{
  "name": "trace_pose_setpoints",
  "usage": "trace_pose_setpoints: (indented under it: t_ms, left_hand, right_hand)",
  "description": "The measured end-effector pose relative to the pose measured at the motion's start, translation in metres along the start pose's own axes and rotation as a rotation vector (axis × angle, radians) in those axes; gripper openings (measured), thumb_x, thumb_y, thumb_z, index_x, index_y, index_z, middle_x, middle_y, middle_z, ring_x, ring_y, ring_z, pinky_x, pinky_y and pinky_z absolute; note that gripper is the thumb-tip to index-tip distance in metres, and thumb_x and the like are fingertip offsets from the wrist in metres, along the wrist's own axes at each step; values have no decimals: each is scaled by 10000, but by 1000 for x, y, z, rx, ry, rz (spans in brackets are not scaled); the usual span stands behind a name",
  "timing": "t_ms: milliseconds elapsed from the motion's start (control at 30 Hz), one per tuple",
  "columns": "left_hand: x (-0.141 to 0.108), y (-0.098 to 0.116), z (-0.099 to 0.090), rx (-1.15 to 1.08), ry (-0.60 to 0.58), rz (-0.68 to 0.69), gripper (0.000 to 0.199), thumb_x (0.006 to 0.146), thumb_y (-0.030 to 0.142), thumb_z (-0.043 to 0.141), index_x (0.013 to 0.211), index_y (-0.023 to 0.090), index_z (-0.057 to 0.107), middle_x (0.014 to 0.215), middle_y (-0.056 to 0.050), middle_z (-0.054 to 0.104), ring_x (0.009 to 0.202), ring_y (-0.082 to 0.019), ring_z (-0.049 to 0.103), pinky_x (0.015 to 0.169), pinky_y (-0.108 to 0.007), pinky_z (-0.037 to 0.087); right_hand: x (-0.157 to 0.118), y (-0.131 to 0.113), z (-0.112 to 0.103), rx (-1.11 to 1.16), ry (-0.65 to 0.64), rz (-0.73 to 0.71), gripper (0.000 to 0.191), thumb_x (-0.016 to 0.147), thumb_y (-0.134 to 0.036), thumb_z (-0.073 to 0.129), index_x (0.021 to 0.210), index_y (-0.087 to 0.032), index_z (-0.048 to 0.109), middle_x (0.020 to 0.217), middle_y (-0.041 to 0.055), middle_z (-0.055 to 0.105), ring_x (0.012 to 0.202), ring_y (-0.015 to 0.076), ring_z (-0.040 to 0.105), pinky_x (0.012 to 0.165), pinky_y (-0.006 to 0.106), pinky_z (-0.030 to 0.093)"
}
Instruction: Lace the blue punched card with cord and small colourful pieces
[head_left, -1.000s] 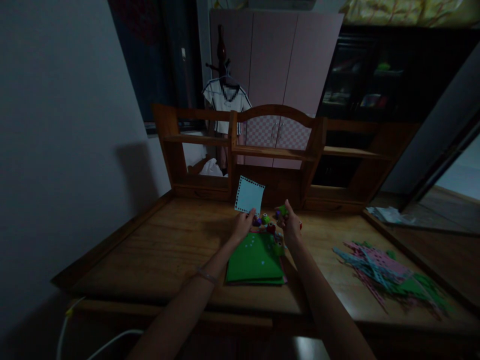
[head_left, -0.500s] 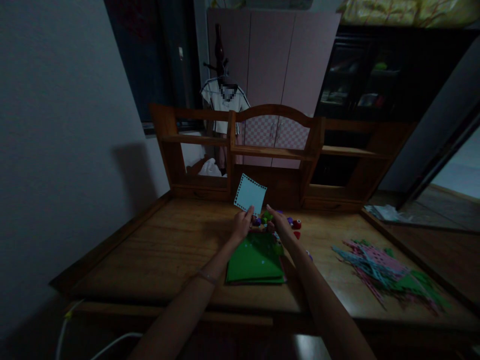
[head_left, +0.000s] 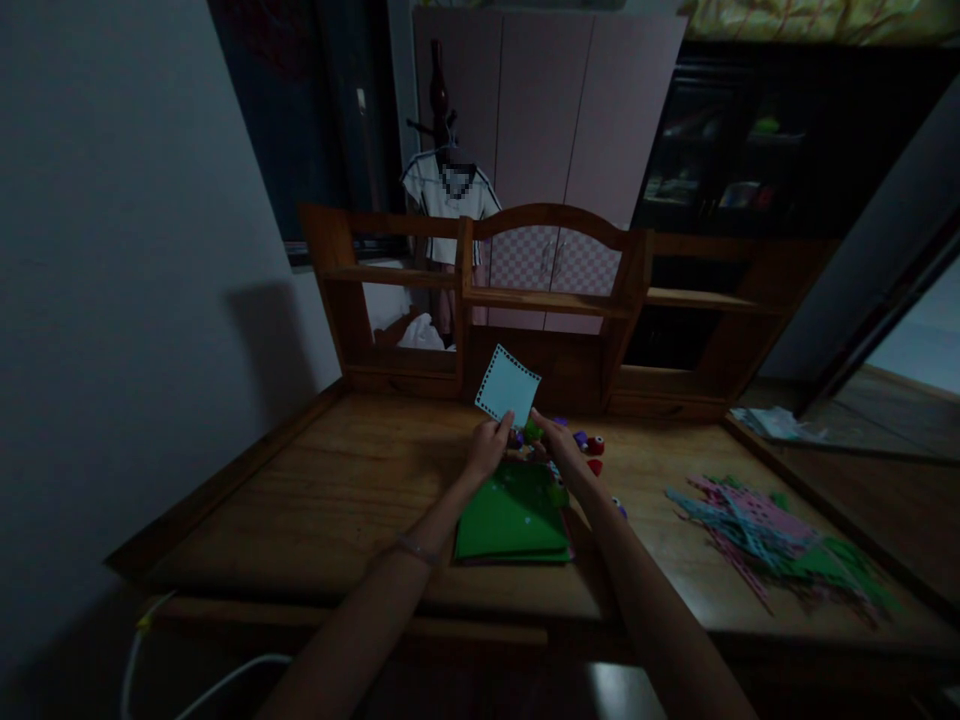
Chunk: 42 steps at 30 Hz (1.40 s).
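We have swung our right hand [head_left: 557, 441] leftward, carrying the green paper punch [head_left: 533, 431] close to the pale blue card [head_left: 508, 386], which we have turned clockwise in our left hand [head_left: 489, 446]. Two red punches [head_left: 595, 446], mostly covered earlier, now show beyond.

Over on the desk [head_left: 322, 480], a paper stack [head_left: 510, 515] lies near the front edge — small craft punches [head_left: 595, 446] beyond it and to its right. Paper strips [head_left: 780, 545] heap well to the right. Behind the hutch [head_left: 547, 299], left, a shirt [head_left: 442, 207] hangs on the coat stand [head_left: 439, 85] before the wardrobe [head_left: 540, 110] — cabinet [head_left: 720, 150] to the right.
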<state>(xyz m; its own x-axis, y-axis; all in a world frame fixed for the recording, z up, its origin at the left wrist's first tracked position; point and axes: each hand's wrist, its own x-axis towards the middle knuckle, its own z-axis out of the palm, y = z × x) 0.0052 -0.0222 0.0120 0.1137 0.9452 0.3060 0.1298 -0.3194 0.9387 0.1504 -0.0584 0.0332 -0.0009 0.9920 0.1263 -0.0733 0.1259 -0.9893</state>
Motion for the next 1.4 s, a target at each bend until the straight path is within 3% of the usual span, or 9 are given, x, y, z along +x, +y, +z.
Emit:
trace_pose_setpoints:
  t_ms: [433, 1067, 1400]
  left_hand:
    - [0, 2, 0, 56, 34, 54, 510, 801, 576, 474, 540, 144, 546, 472, 2, 502, 498, -121, 480, 494, -220, 307]
    - [4, -5, 1, 103, 47, 41, 548, 804, 610, 453, 537, 142, 553, 472, -20, 533, 480, -134, 526, 488, -226, 339]
    - [8, -12, 4, 114, 12, 51, 551, 802, 613, 448, 555, 130, 547, 490, 0, 511, 489, -114, 477, 481, -217, 311]
  right_hand:
    - [2, 6, 0, 11, 25, -29, 436, 672, -637, 618, 659, -204, 563, 493, -38, 456, 430, 102, 354, 423, 244, 271]
    - [0, 8, -3, -6, -52, -35, 434, 674, -621, 643, 709, -197, 559, 527, -45, 441, 440, 84, 353, 425, 227, 268]
    - [7, 14, -7, -107, 14, -35, 493, 667, -679, 600, 651, -193, 519, 491, -46, 439, 422, 87, 361, 421, 236, 273]
